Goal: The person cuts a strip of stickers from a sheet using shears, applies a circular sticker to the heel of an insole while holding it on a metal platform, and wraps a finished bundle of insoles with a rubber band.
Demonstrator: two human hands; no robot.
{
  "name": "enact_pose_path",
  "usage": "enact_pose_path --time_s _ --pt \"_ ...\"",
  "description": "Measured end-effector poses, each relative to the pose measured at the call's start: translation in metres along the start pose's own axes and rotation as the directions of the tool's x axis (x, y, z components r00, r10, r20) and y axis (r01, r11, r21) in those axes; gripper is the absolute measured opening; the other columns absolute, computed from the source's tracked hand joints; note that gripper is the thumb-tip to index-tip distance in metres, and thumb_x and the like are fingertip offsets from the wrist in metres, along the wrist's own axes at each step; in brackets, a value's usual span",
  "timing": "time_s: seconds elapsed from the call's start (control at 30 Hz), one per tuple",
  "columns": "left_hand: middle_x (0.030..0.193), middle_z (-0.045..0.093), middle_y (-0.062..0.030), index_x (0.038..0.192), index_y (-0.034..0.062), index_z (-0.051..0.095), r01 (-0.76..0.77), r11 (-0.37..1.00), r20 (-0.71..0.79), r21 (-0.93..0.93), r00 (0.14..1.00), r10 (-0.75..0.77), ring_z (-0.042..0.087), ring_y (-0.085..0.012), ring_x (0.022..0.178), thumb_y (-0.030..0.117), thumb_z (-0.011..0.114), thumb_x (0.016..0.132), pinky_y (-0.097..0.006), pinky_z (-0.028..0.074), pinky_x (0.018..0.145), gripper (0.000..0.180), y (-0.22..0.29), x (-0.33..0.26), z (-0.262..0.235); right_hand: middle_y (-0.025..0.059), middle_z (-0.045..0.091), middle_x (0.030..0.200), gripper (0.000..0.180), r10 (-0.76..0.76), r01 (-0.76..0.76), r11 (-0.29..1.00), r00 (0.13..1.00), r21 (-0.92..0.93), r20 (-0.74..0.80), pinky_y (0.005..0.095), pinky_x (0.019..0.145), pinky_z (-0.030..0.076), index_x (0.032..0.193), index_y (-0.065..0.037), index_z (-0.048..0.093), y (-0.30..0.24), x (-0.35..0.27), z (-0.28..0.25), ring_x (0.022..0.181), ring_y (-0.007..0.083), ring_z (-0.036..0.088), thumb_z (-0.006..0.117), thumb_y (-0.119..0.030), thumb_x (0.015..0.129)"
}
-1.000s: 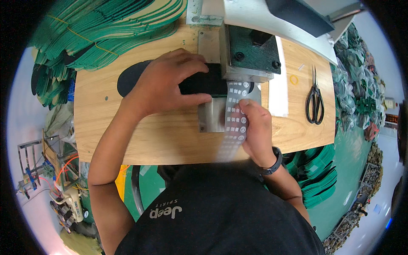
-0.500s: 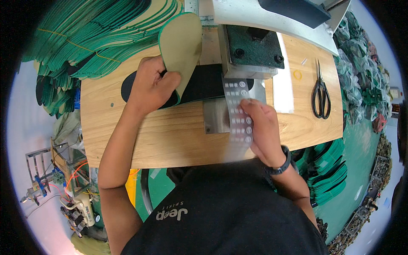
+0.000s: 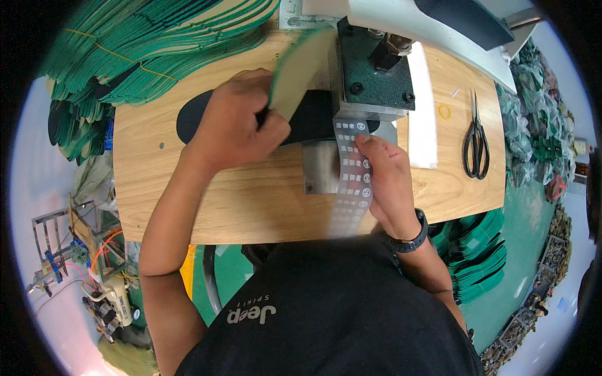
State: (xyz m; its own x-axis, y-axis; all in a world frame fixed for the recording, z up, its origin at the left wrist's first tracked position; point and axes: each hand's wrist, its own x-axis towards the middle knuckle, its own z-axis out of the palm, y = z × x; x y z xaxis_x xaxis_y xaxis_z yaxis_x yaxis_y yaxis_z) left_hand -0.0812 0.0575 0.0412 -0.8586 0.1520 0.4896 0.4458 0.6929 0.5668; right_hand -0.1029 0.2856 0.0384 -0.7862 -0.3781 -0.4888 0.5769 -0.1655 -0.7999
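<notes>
My left hand is closed around the edge of a beige insole with a green rim, held tilted up and blurred at its top. Under it a black insole lies across the metal plate of a press. Its right part passes beneath the black press block. My right hand pinches a translucent strip of printed transfer labels between thumb and fingers. The strip's upper end meets the block's front lower edge; its lower end hangs toward me, blurred.
Stacked green-edged insoles fill the back left. Black-handled scissors, a yellow rubber band and a white sheet lie at the right. More bundled insoles sit below the table's right edge. The press's white arm overhangs the back.
My left hand has moved right with the beige insole, which leans further over. More of the bolt and nut above the press block shows. My right hand keeps its grip on the strip, almost unmoved.
</notes>
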Motion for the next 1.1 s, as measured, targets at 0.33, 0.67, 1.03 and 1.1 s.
enact_pose_path --time_s 0.33,0.67,1.03,1.1 --pt "0.108 0.059 -0.0216 0.119 0.0019 0.054 0.125 0.975 0.138 0.182 0.979 -0.151 0.056 -0.0394 0.101 0.035 0.075 0.067 -0.043 0.044 0.089 0.065 0.016 0.004 0.004 0.0027 0.059 0.074 0.022 -0.029 0.030 0.999 0.999 -0.017 0.040 0.0210 0.052 0.046 0.081 -0.001 0.061 0.006 0.005 -0.011 0.059 0.0069 0.053 0.053 -0.017 0.093" --pt "0.096 0.063 -0.0197 0.118 0.0033 0.057 0.158 0.972 0.151 0.176 0.971 -0.186 0.060 -0.0350 0.089 0.027 0.073 0.069 -0.038 0.048 0.080 0.057 0.015 0.003 0.001 0.0043 0.061 0.077 0.020 -0.193 0.193 0.981 0.980 -0.007 0.037 0.0218 0.051 0.047 0.092 0.002 0.061 0.014 -0.015 -0.030 0.060 0.0087 0.056 0.053 -0.016 0.093" --pt "0.061 0.052 -0.0061 0.086 -0.0013 0.061 0.335 0.901 -0.076 -0.276 0.927 -0.368 0.044 -0.0123 0.056 0.004 0.052 0.073 -0.028 0.041 0.053 0.017 0.010 -0.004 -0.007 0.0028 0.058 0.072 0.016 -0.046 0.043 0.997 0.998 0.060 0.048 0.0214 0.049 0.044 0.079 -0.002 0.059 0.001 0.000 -0.010 0.058 0.0094 0.055 0.056 -0.014 0.090" --pt "0.060 0.051 -0.0061 0.085 -0.0015 0.060 0.348 0.892 -0.077 -0.289 0.920 -0.384 0.043 -0.0122 0.056 0.005 0.052 0.073 -0.028 0.041 0.053 0.016 0.014 -0.001 -0.008 0.0026 0.058 0.071 0.018 -0.035 0.034 0.999 0.998 0.022 0.054 0.0214 0.047 0.044 0.078 -0.002 0.059 0.000 0.007 -0.010 0.057 0.0087 0.054 0.056 -0.015 0.091"
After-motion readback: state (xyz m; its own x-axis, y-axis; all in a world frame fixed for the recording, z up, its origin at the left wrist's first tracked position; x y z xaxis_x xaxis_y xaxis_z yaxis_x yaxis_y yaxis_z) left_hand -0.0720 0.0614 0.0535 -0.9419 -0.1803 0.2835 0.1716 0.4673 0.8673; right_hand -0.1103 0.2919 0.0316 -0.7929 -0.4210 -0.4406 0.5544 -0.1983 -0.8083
